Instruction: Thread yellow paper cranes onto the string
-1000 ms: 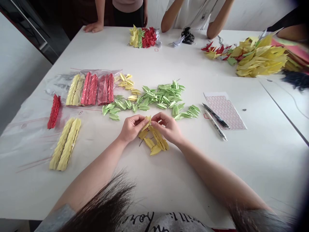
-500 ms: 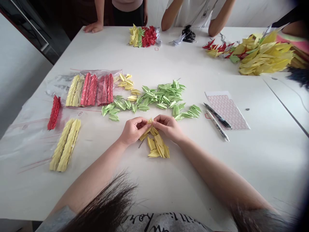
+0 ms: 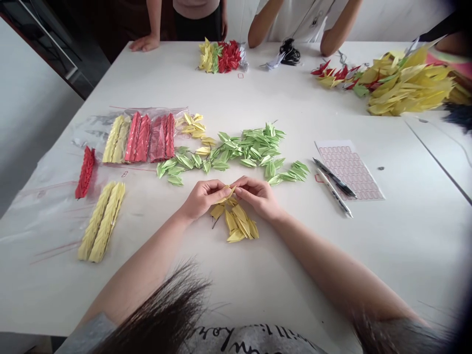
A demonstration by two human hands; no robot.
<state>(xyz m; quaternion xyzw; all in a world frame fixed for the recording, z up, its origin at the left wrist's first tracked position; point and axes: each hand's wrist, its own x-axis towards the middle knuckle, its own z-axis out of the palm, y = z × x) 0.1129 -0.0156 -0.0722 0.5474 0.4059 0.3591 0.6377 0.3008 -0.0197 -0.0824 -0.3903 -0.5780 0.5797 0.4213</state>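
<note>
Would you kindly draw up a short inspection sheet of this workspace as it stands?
Surface: white table.
Job's things: yellow folded-paper crane above a loose pile of yellow paper cranes.
Grippers: left hand and right hand both pinch that crane.
Clutter: green paper cranes; clear plastic bag; black pen and white pen by a pink-printed paper sheet.
Cables: black tangled cord at the far edge.
Surroundings: two co-workers beyond the table.
</note>
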